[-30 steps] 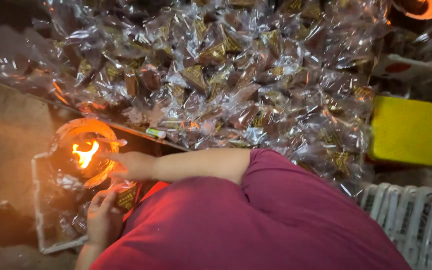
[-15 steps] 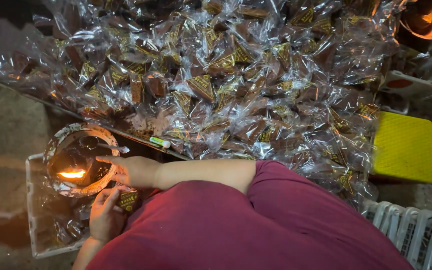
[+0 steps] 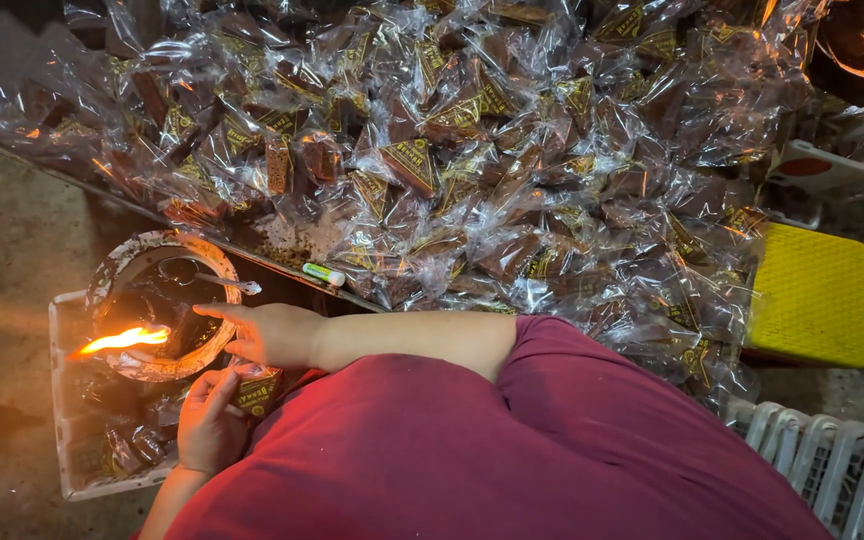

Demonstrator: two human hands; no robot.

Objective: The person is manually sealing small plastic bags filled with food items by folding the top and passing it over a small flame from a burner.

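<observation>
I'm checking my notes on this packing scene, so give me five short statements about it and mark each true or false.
1. A flame burns in the round bowl. True.
2. The right hand is at the bowl's rim. True.
3. The left hand is empty. False: it holds a clear-wrapped packet.
4. The heap of wrapped packets lies beyond the bowl. True.
5. The square stool at the right is blue. False: it is yellow.

Heaped clear packets (image 3: 452,150), brown-gold labels
</observation>
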